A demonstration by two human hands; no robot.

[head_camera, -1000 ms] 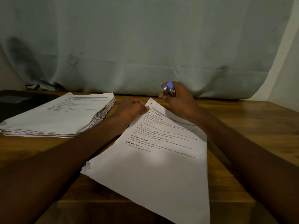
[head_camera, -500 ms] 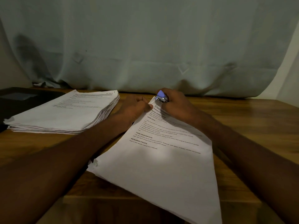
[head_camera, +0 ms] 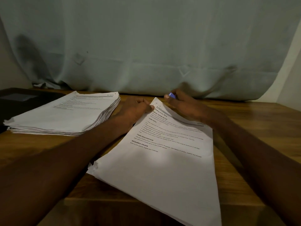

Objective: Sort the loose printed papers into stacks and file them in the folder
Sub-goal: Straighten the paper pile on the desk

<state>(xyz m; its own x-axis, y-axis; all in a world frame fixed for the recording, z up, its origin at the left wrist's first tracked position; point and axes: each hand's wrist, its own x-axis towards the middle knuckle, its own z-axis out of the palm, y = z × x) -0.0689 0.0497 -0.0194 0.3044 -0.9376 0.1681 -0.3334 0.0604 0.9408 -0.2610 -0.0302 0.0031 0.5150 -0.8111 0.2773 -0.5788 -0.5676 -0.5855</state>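
A thin set of printed sheets (head_camera: 164,167) lies slanted on the wooden table (head_camera: 254,128), its near end hanging over the front edge. My left hand (head_camera: 135,110) pinches the far top corner of this set. My right hand (head_camera: 182,103) hovers just right of that corner and grips a small blue stapler (head_camera: 171,95), only its blue tip showing. A thick stack of printed papers (head_camera: 65,115) sits to the left. A dark folder (head_camera: 21,98) lies at the far left, partly under that stack.
A pale blue-grey curtain (head_camera: 146,46) hangs behind the table and touches its back edge. Bare wood shows to the right of the slanted sheets. The table's front edge runs under my forearms.
My right hand brought the stapler down onto the sheets' top corner, then lifted it back off to the right. My left hand kept its pinch on the corner.
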